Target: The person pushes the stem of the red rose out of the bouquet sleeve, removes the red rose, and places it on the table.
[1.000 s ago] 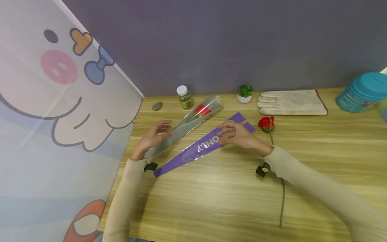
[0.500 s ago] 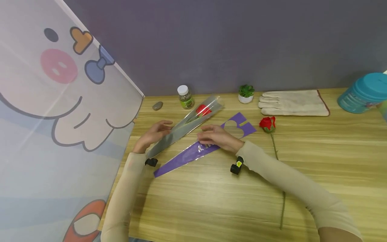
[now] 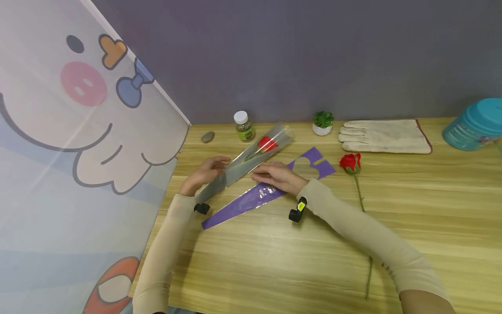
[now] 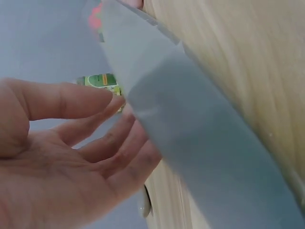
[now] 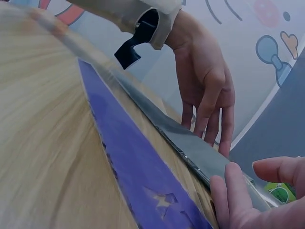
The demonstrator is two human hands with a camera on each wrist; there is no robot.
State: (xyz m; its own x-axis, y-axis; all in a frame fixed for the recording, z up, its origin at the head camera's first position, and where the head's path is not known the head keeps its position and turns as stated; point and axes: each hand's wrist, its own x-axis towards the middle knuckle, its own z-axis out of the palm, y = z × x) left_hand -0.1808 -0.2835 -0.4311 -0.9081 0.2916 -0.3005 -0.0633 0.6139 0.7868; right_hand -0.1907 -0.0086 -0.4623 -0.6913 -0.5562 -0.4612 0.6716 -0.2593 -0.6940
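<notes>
Head view: on the worktop, a grey sleeve lies slanted, narrow end towards the left edge, wide end towards the far edge, with a red rose inside the wide end. The left hand is at its left side, the right hand at its right; neither is clamped on it. The right hand is above a purple sleeve. A loose rose lies further right, stem towards the near edge. A jar, potted plant and glove line the far edge.

Left wrist view: thumb and fingers are loosely bent, fingertips at the grey sleeve's edge; contact is hard to tell.

Right wrist view: the right hand's thumb stands apart from its fingers, which are beside the grey sleeve.
</notes>
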